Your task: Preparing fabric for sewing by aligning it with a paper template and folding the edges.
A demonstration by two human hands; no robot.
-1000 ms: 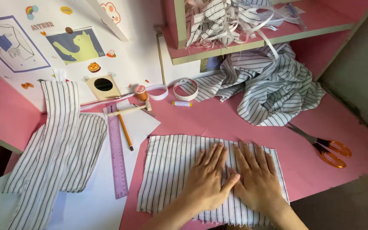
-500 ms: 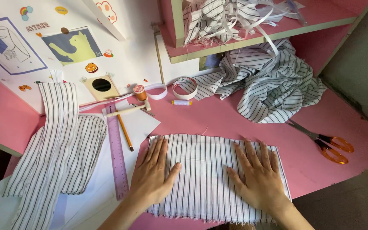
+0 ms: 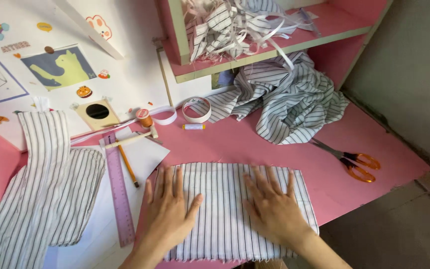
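Head view: the left hand (image 3: 167,211) and right hand (image 3: 274,209) lie flat, palms down, fingers spread, on the striped cloth (image 3: 225,199). The cloth lies on the pink worktop (image 3: 235,144), between ruler (image 3: 118,192) and scissors (image 3: 352,160).

white cloth (image 3: 225,199) with dark stripes, pink desk (image 3: 255,144), purple ruler (image 3: 119,194), orange-handled scissors (image 3: 354,162), yellow pencil (image 3: 127,164), white tape roll (image 3: 196,109).

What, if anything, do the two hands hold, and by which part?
Nothing is gripped: left hand and right hand press flat on the rectangular white striped fabric piece.
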